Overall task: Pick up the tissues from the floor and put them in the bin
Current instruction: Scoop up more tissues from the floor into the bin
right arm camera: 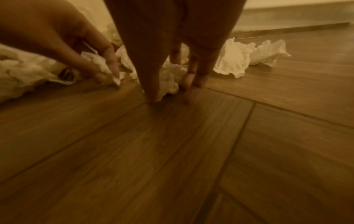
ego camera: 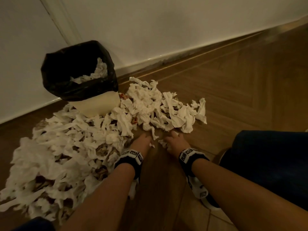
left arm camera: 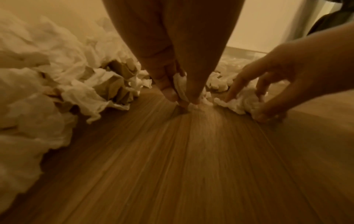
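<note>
Wooden floor (ego camera: 233,90) bears tissues (ego camera: 75,139) and bin (ego camera: 98,104).

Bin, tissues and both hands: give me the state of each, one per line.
Bin: upright by the wall, black bag lining it, partly filled with tissues.
Tissues on the floor: crumpled, heaped around the bin, not yet picked up.
Left hand: down at the floor, pinching a small tissue.
Right hand: down at the floor, fingers curled round a crumpled tissue.
</note>
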The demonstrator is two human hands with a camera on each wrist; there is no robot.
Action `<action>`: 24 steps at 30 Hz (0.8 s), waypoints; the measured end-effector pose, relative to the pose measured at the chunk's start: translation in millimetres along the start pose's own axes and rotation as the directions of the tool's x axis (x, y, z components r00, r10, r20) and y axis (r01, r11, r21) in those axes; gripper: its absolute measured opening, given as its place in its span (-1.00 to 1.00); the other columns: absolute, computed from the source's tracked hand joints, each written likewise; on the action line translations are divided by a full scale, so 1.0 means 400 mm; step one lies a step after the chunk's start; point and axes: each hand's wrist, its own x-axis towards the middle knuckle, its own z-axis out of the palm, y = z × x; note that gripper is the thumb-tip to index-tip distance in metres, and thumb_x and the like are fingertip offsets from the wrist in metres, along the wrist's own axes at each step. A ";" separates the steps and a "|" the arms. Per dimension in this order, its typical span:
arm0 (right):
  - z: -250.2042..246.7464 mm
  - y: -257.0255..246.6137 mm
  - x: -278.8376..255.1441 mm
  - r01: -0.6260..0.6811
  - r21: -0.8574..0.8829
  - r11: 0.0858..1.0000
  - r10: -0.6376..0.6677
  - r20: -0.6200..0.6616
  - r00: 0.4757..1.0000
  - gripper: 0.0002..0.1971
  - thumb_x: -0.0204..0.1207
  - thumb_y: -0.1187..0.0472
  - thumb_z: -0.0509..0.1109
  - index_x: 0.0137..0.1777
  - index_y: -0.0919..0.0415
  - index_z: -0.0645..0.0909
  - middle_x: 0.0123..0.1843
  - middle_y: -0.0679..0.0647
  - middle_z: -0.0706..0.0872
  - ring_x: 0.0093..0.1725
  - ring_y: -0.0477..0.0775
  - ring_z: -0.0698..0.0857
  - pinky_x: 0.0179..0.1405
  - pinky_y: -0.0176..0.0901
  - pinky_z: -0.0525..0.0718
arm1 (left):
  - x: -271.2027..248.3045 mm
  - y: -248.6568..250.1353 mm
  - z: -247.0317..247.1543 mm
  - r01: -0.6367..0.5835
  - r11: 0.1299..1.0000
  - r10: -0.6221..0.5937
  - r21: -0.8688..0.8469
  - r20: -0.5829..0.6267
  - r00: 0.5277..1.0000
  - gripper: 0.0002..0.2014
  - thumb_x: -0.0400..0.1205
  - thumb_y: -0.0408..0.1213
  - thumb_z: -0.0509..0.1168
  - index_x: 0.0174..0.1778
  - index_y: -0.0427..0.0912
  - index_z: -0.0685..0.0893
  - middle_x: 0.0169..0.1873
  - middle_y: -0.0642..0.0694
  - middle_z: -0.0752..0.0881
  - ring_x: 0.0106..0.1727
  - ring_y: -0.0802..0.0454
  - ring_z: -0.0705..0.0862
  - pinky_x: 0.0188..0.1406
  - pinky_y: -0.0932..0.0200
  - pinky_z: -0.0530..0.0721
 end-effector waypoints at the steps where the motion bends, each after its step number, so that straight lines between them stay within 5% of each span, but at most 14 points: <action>1: 0.005 -0.001 -0.002 0.021 0.003 1.000 -0.021 0.016 1.000 -0.59 0.59 0.21 0.27 0.45 0.09 0.42 0.47 0.16 0.28 0.42 0.34 0.33 0.38 0.09 0.46 | -0.003 -0.003 -0.003 0.001 0.999 -0.003 -0.038 -0.049 0.999 -0.79 0.65 -0.33 0.17 0.18 -0.20 0.57 0.26 -0.21 0.48 0.22 -0.20 0.58 0.24 -0.05 0.55; 4: 0.011 -0.008 -0.004 0.061 -0.002 0.998 -0.060 0.059 0.996 -0.63 0.63 0.20 0.23 0.42 0.19 0.46 0.41 0.21 0.37 0.39 0.29 0.41 0.34 -0.01 0.44 | -0.011 -0.003 -0.017 0.012 0.991 -0.027 -0.136 -0.112 0.993 -0.81 0.66 -0.43 0.09 0.12 -0.22 0.55 0.23 -0.21 0.56 0.23 -0.12 0.58 0.19 0.04 0.54; 7: -0.005 -0.021 -0.005 -0.032 0.101 0.994 0.023 0.087 0.996 -0.64 0.63 0.16 0.24 0.39 0.25 0.48 0.37 0.24 0.45 0.35 0.25 0.49 0.26 -0.08 0.48 | -0.023 0.001 -0.028 0.009 0.987 -0.026 -0.158 -0.107 0.994 -0.78 0.65 -0.43 0.10 0.20 -0.20 0.46 0.19 -0.26 0.58 0.15 -0.15 0.59 -0.01 0.12 0.49; 10: -0.024 -0.030 -0.010 -0.179 0.334 0.925 0.166 0.068 0.984 -0.67 0.66 0.17 0.17 0.35 0.27 0.49 0.34 0.26 0.54 0.32 0.25 0.54 0.23 -0.04 0.52 | -0.031 0.002 -0.029 0.057 0.974 -0.082 -0.221 -0.107 0.991 -0.71 0.63 -0.43 0.13 0.27 -0.19 0.44 0.26 -0.24 0.52 0.20 -0.16 0.58 0.16 0.03 0.55; 14: -0.045 -0.034 -0.022 -0.266 0.613 0.744 0.279 0.076 0.957 -0.68 0.71 0.14 0.03 0.25 0.28 0.51 0.22 0.25 0.60 0.28 0.27 0.61 0.09 -0.05 0.56 | -0.048 0.006 -0.037 0.082 0.961 -0.125 -0.263 -0.153 0.980 -0.72 0.72 -0.10 0.03 0.20 -0.18 0.49 0.20 -0.17 0.55 0.15 -0.09 0.57 0.14 0.03 0.53; 16: -0.054 -0.036 -0.027 -0.262 0.676 0.689 0.281 0.084 0.956 -0.64 0.70 0.04 0.07 0.19 0.25 0.60 0.09 0.20 0.67 0.05 0.19 0.70 -0.02 -0.07 0.62 | -0.061 0.003 -0.042 0.080 0.960 -0.129 -0.269 -0.168 0.977 -0.70 0.72 -0.04 0.05 0.22 -0.15 0.47 0.13 -0.15 0.61 0.09 -0.09 0.62 0.02 0.08 0.52; 18: -0.062 -0.039 -0.036 -0.261 0.675 0.690 0.291 0.071 0.954 -0.59 0.65 -0.10 0.16 -0.23 0.16 0.64 -0.29 0.07 0.65 -0.34 0.04 0.64 -0.36 -0.20 0.60 | -0.071 -0.001 -0.052 0.105 0.957 -0.155 -0.270 -0.171 0.973 -0.71 0.73 -0.18 0.05 0.34 -0.18 0.38 0.10 -0.24 0.67 0.07 -0.18 0.66 -0.06 0.08 0.52; 20: -0.071 -0.043 -0.047 -0.284 0.618 0.733 0.315 0.062 0.947 -0.56 0.64 -0.06 0.21 -0.43 0.14 0.53 -0.44 0.03 0.58 -0.49 -0.02 0.55 -0.51 -0.26 0.50 | -0.079 -0.004 -0.064 0.131 0.952 -0.172 -0.278 -0.128 0.977 -0.65 0.73 -0.34 0.02 0.46 -0.20 0.31 0.22 -0.29 0.62 0.17 -0.19 0.64 0.07 0.04 0.54; 22: -0.083 -0.049 -0.054 -0.301 0.615 0.729 0.322 0.080 0.943 -0.61 0.68 0.08 0.18 -0.37 0.22 0.55 -0.36 0.10 0.64 -0.46 0.03 0.58 -0.44 -0.19 0.56 | -0.087 -0.010 -0.074 0.118 0.962 -0.141 -0.246 -0.077 0.987 -0.58 0.69 -0.46 0.04 0.47 -0.14 0.36 0.39 -0.24 0.46 0.31 -0.15 0.55 0.28 0.07 0.49; 24: -0.102 -0.062 -0.066 -0.324 0.603 0.729 0.316 0.123 0.941 -0.70 0.69 0.20 0.16 -0.12 0.32 0.66 -0.16 0.20 0.72 -0.31 0.11 0.64 -0.28 -0.10 0.64 | -0.103 -0.015 -0.079 0.092 0.973 -0.106 -0.211 -0.054 0.993 -0.57 0.65 -0.52 0.08 0.42 -0.12 0.45 0.39 -0.21 0.43 0.31 -0.12 0.55 0.27 0.12 0.51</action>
